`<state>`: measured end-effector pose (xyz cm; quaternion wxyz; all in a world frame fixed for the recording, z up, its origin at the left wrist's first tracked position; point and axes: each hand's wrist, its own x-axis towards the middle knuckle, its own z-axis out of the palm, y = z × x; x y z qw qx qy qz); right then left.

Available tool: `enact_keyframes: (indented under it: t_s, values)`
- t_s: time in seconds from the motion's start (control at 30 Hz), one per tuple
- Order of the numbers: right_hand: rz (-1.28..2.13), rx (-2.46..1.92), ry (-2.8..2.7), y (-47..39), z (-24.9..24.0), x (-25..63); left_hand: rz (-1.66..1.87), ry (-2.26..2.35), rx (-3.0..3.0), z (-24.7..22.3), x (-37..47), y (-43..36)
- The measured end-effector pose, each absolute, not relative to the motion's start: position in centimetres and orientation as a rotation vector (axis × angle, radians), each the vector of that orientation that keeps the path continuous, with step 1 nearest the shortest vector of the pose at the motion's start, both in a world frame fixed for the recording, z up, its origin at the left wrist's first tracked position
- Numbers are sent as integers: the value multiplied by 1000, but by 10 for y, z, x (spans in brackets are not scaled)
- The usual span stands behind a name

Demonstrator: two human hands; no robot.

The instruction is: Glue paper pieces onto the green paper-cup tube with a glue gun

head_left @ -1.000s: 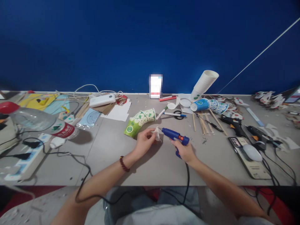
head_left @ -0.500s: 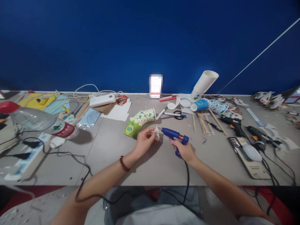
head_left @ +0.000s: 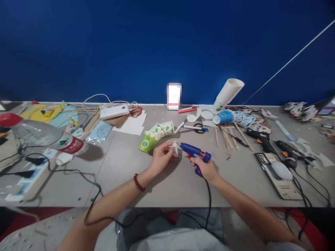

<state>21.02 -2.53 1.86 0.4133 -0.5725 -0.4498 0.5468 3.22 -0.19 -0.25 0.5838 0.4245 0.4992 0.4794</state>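
Pinched in the fingers of my left hand point(head_left: 162, 156) is a small white paper piece point(head_left: 175, 150), held upright just above the table. My right hand point(head_left: 206, 168) grips a blue hot glue gun point(head_left: 193, 150) by its handle. The gun's nozzle points left and is at the upper edge of the paper; whether they touch I cannot tell. Just beyond my left hand lies a bent chain of green patterned paper cups point(head_left: 156, 135). A black cord runs down from the glue gun's handle toward my lap.
Left are a large plastic bottle point(head_left: 47, 134), a power strip point(head_left: 32, 177) and a white box-like device point(head_left: 114, 111). Behind lie scissors point(head_left: 200, 128) and markers. To the right are stacked white cups point(head_left: 228, 94), blue cups point(head_left: 225, 116), wooden sticks, black glue guns point(head_left: 293, 150) and a phone point(head_left: 280, 184).
The index finger of my right hand has stretched forward, off the glue gun's trigger area. The glue gun and the paper in my left hand have barely moved.
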Motion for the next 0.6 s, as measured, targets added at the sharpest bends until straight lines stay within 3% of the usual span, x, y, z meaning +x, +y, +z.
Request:
enact_keyframes:
  t_s: [0.6]
  values:
    - [1256,-1455,-1207,-24,13,212,1095,1162,1011,-3,32,-3]
